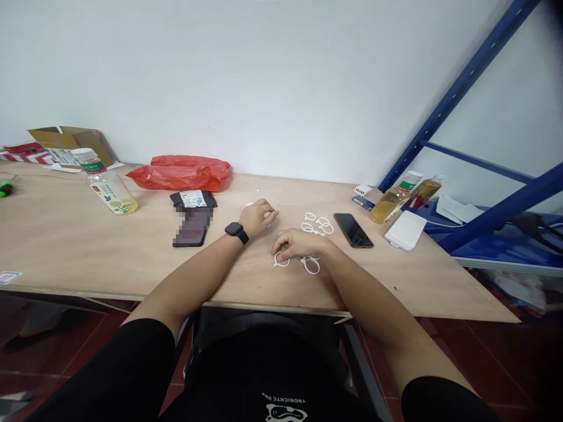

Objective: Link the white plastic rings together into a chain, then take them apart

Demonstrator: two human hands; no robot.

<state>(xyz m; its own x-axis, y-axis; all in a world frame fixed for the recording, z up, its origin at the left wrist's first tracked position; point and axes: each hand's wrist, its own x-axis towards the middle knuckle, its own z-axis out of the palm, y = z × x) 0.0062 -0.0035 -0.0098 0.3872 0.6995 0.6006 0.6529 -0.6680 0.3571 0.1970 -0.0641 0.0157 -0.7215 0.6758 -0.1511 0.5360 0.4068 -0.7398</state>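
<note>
Centrally, the right hand [295, 242] has fingertips at a white ring [282, 266] on the table [253, 284], the left hand [256, 218] leftward and farther off; whether either grip is closed, I cannot tell.

The person wears a black shirt [272, 366] with a plain, short left sleeve [132, 363] and right sleeve [440, 398]; small white lettering [284, 398] and a white cartoon print [285, 412] mark its front; a black watch [237, 232] with a rounded rectangular face [233, 228] and black strap [243, 236] circles the left wrist [249, 231].

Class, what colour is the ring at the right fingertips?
The ring is white, seen in the head view.
</note>
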